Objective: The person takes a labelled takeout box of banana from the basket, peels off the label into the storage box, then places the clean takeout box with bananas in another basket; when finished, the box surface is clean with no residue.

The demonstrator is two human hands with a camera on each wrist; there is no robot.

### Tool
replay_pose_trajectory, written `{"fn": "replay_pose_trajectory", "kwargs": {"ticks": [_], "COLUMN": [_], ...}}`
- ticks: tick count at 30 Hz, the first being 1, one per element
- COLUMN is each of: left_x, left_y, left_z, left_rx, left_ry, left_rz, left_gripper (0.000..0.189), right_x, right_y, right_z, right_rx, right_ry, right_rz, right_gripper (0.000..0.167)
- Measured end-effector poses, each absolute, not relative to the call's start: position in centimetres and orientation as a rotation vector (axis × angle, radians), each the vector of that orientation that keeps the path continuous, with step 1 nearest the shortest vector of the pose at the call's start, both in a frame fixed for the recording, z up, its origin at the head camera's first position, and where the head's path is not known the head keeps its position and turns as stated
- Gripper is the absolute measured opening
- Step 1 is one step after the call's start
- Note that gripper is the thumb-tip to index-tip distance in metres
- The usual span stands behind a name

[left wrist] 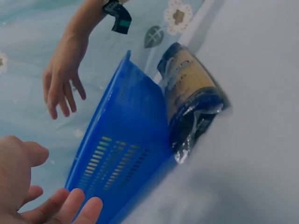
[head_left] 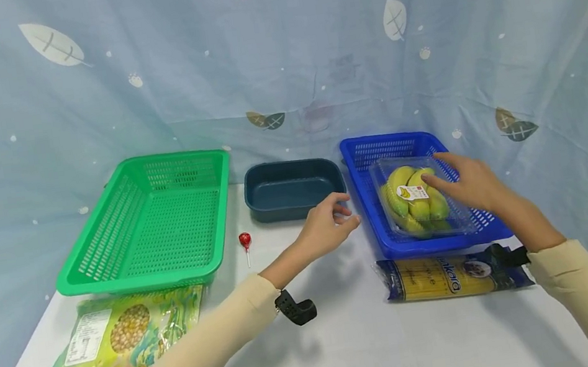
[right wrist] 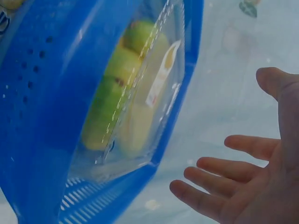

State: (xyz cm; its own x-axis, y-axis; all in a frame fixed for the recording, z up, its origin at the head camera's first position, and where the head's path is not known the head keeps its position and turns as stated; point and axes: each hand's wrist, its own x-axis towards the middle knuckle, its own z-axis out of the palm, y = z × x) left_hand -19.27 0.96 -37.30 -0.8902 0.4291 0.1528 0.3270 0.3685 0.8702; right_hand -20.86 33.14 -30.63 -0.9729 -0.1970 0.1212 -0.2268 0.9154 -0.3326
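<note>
A clear plastic box of bananas (head_left: pixel 417 200) with a white label lies inside the blue basket (head_left: pixel 388 248), tilted against its walls. Above the basket's right side hovers my right hand (head_left: pixel 465 181), fingers spread and holding nothing; the right wrist view shows the hand (right wrist: pixel 243 186) apart from the box. My left hand (head_left: pixel 328 225) hangs in the air left of the basket, in front of the dark blue bin (head_left: pixel 298 211). Its fingers are loosely bent with nothing between them, and the left wrist view has its fingertips (left wrist: pixel 91 212) near the basket's side.
A green basket (head_left: pixel 215 245) stands at the left, with a green and yellow bag (head_left: pixel 131 332) before it. A red lollipop (head_left: pixel 245 240) lies between basket and bin. In front of the blue basket is a pasta packet (head_left: pixel 448 275). A patterned curtain (head_left: pixel 276 54) hangs behind.
</note>
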Motion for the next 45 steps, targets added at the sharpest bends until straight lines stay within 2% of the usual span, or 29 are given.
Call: {"fn": "replay_pose_trajectory", "kwargs": {"ticks": [12,24,33,40,45], "left_x": [-20.0,-20.8,-21.3,-21.3,-21.3], "left_y": [4.1,6.6,7.2,7.2,7.1], "left_z": [-37.8,-38.2,-38.2,-38.5,-38.3], "left_rx": [0.455,0.268,0.132,0.136,0.148], "left_ry": [2.346,2.236,2.048,2.045,2.052], "left_rz": [1.727,1.841,2.019,2.009,2.012], "left_gripper": [0.063,0.074,0.071,0.071,0.070], "right_x": [-24.9,-27.0,-28.5,-29.0,-29.4], "right_y": [36.0,37.2,37.3,37.3,37.6], "right_z": [-32.3,-33.4,-33.5,-34.2,-34.4], "right_rx": [0.178,-0.022,-0.047,-0.111,-0.161], "right_ry": [-3.136,-3.273,-3.313,-3.376,-3.336], "right_rz": [0.546,0.890,1.061,1.217,1.408], "right_gripper": [0.082,0.085,0.072,0.047,0.044]}}
